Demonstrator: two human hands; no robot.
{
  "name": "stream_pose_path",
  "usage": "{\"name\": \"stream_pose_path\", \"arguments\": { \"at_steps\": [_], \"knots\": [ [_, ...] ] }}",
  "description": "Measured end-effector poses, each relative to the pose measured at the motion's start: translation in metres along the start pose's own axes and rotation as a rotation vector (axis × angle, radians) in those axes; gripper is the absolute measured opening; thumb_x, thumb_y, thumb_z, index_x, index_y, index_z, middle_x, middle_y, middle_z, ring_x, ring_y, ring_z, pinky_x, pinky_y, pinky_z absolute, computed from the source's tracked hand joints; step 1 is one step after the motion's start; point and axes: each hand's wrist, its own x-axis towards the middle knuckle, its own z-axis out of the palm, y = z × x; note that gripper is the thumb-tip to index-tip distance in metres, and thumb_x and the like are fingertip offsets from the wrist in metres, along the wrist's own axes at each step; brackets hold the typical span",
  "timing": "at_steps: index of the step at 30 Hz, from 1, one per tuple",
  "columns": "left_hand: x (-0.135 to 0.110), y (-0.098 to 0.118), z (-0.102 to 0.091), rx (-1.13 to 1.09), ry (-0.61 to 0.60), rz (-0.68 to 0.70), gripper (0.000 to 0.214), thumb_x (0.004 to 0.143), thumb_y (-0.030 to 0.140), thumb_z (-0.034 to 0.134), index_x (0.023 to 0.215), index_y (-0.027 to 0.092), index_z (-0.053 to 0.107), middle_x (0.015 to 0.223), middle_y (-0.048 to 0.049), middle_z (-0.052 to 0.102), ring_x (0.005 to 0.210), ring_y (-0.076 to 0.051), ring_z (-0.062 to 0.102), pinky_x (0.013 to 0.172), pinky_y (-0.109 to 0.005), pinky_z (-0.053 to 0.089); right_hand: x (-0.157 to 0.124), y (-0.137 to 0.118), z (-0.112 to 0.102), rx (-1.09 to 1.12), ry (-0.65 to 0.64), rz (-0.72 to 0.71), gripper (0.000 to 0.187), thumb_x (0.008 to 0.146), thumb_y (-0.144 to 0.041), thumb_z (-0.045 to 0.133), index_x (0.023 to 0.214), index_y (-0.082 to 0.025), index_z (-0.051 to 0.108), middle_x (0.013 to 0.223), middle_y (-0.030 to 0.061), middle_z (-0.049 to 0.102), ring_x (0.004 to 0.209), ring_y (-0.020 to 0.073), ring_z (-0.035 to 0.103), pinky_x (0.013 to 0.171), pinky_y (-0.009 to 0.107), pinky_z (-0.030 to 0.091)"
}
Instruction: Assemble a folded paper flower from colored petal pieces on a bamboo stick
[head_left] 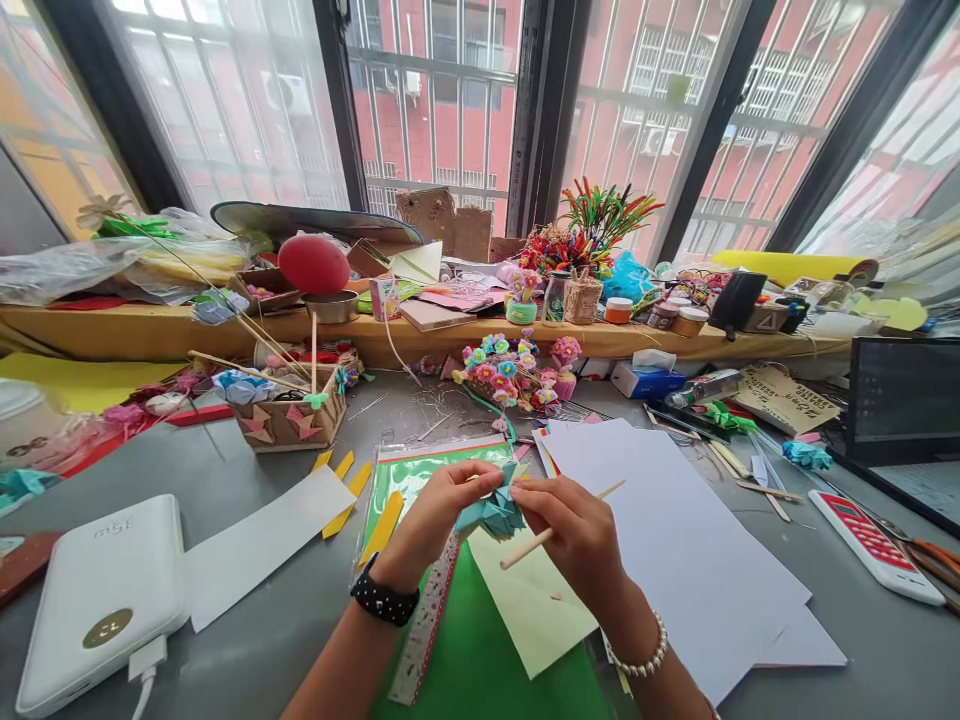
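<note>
A blue folded-paper flower (501, 515) is held between both hands above the green plastic folder (480, 640). My left hand (442, 510) pinches one of its petals between thumb and fingers. At the flower's other side, my right hand (574, 525) grips a petal with thumb and forefinger, while a thin wooden stick (527, 550) passes through the same hand. Below lie a pale yellow paper sheet (529, 605) and a patterned ruler (425, 635). Several yellow paper strips (384, 528) rest left of the folder.
White paper sheets (675, 530) spread to the right, with a red and white calculator (874, 545) beyond. At left are a white power bank (105, 600) and a cardboard box (296, 430) of crafts. Pipe-cleaner flowers (506, 370) stand behind, and a laptop (907, 410) is far right.
</note>
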Motion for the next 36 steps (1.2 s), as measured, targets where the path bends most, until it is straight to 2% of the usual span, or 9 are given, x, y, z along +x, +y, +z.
{"name": "stream_pose_path", "arguments": {
  "at_steps": [10,17,20,22,24,28,32,36],
  "knots": [
    [-0.001,0.002,0.000,-0.033,0.006,-0.052,0.029,0.056,0.035,0.073,0.061,0.012,0.058,0.054,0.0024,0.053,0.049,-0.008,0.047,0.049,-0.021,0.037,-0.003,-0.001,0.007,-0.118,0.045,-0.110,0.010,0.076,-0.007,0.057,0.081,-0.014,0.063,0.074,0.0069,0.070,0.068,0.0158,0.066,0.061,0.024,0.054],
    [-0.001,0.002,0.002,-0.045,0.015,-0.026,0.028,0.059,0.035,0.072,0.064,0.012,0.057,0.056,0.0022,0.053,0.050,-0.008,0.049,0.051,-0.021,0.039,-0.003,-0.002,0.003,-0.128,0.003,-0.079,0.017,0.077,-0.007,0.055,0.087,-0.018,0.064,0.078,0.0053,0.071,0.068,0.0163,0.066,0.057,0.026,0.054],
    [-0.002,0.003,0.003,-0.057,0.015,0.005,0.027,0.059,0.035,0.072,0.064,0.013,0.056,0.056,0.0030,0.051,0.050,-0.008,0.047,0.051,-0.021,0.039,-0.001,-0.004,0.002,-0.071,0.006,-0.036,0.021,0.078,-0.008,0.052,0.091,-0.020,0.063,0.084,0.0052,0.071,0.073,0.0163,0.066,0.061,0.026,0.054],
    [-0.002,0.004,0.003,-0.052,0.035,0.077,0.024,0.060,0.033,0.071,0.064,0.014,0.057,0.060,0.0033,0.051,0.054,-0.008,0.047,0.053,-0.020,0.039,0.001,-0.006,-0.001,0.014,0.013,0.063,0.021,0.079,-0.009,0.051,0.092,-0.021,0.062,0.088,0.0046,0.070,0.079,0.0157,0.066,0.068,0.026,0.053],
    [-0.003,0.005,0.001,0.011,0.070,0.236,0.019,0.064,0.030,0.069,0.064,0.014,0.058,0.067,0.0022,0.052,0.064,-0.009,0.049,0.059,-0.019,0.040,0.004,-0.009,-0.005,0.086,0.035,0.213,0.017,0.080,-0.012,0.053,0.093,-0.020,0.061,0.086,0.0039,0.069,0.079,0.0148,0.064,0.070,0.026,0.052],
    [-0.003,0.004,-0.001,0.219,0.127,0.568,0.009,0.071,0.024,0.063,0.068,0.016,0.061,0.079,-0.0009,0.051,0.078,-0.013,0.050,0.068,-0.021,0.044,0.010,-0.010,-0.014,0.147,0.040,0.495,0.013,0.082,-0.025,0.052,0.078,-0.018,0.062,0.074,0.0030,0.063,0.060,0.0118,0.056,0.047,0.021,0.043],
    [-0.006,0.001,0.004,0.356,0.132,0.709,0.006,0.076,0.021,0.058,0.073,0.017,0.061,0.084,-0.0027,0.049,0.080,-0.014,0.053,0.070,-0.025,0.048,0.013,-0.010,-0.018,0.211,-0.011,0.671,0.025,0.080,-0.037,0.053,0.065,-0.017,0.060,0.057,-0.0018,0.053,0.046,0.0091,0.041,0.042,0.021,0.034],
    [-0.011,0.002,0.011,0.536,0.171,0.810,0.007,0.077,0.018,0.056,0.076,0.019,0.063,0.085,-0.0045,0.053,0.085,-0.017,0.053,0.080,-0.031,0.046,0.015,-0.013,-0.019,0.276,-0.014,0.743,0.025,0.076,-0.039,0.057,0.064,-0.017,0.060,0.053,-0.0039,0.046,0.044,0.0079,0.034,0.040,0.020,0.030]
  ]
}}
